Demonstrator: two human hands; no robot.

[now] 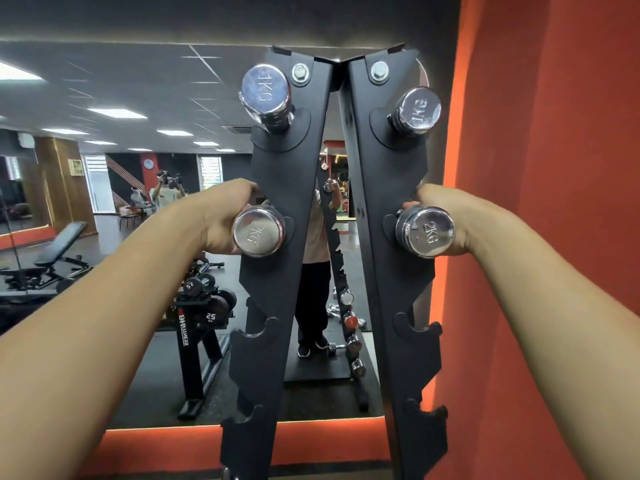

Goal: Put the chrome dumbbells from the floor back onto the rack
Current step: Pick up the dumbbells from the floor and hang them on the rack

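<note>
A wide mirror (104, 174) fills the wall beside an orange panel (554, 168), and the black rack (277, 289) stands against it, its two uprights leaning together at the top. The person reaches in with both arms. The left hand (225, 216) is wrapped round the handle of the left 2 kg dumbbell (258, 231), and the right hand (462, 220) grips the right 2 kg dumbbell (425, 232). Both dumbbells are at the second-row cradles. Above them, two 1 kg dumbbells (265, 93) sit in the top cradles.

Black rack (277, 282) with chrome dumbbells (265, 93)
</note>
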